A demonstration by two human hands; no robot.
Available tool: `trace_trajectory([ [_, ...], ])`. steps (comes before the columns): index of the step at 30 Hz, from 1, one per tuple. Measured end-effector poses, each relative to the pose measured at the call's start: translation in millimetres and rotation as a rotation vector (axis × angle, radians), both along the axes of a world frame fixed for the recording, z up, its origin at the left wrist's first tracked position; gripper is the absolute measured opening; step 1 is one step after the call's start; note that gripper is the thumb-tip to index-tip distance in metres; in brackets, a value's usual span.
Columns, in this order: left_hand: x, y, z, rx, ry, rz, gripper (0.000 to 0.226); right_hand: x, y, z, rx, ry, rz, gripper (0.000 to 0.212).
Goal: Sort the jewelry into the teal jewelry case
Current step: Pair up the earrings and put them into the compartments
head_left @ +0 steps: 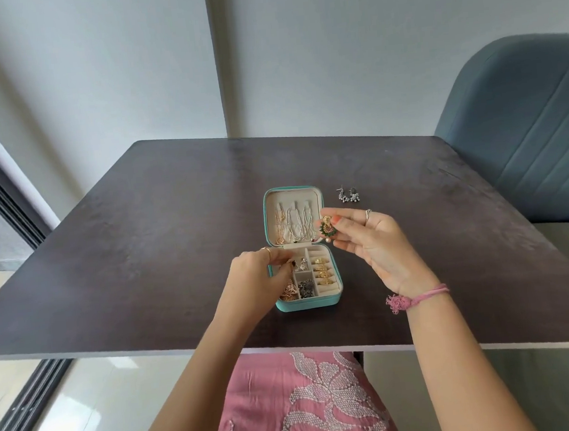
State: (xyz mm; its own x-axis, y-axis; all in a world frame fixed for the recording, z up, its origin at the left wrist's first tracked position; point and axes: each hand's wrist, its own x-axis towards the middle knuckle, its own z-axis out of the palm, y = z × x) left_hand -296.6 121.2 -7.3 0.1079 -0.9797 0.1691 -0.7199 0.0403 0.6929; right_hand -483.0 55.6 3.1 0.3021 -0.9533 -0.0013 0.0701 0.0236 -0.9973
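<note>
The right hand (pixel 371 238) pinches a green-gold earring (pixel 327 228) hanging lengthwise downward beside the open case (pixel 304 275) on the table (pixel 142 262), while the left hand's (pixel 252 280) curled fingers reach into its left compartments, grip unclear.

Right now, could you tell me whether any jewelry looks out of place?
Yes: a silver earring pair lies on the table, outside the teal case, and the right hand holds a green-gold earring.

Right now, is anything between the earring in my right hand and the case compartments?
Yes. The left hand reaches into the left compartments of the case, covering them. The earring, pinched in the right hand, hangs above the case's right side; the middle compartments are uncovered.
</note>
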Motion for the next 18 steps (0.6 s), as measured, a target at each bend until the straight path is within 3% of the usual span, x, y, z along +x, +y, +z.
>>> trace_trajectory([
  [18, 24.3, -37.7, -8.0, 0.166, -0.055, 0.009, 0.018, 11.9, -4.4, -5.5, 0.016, 0.012, 0.007, 0.020],
])
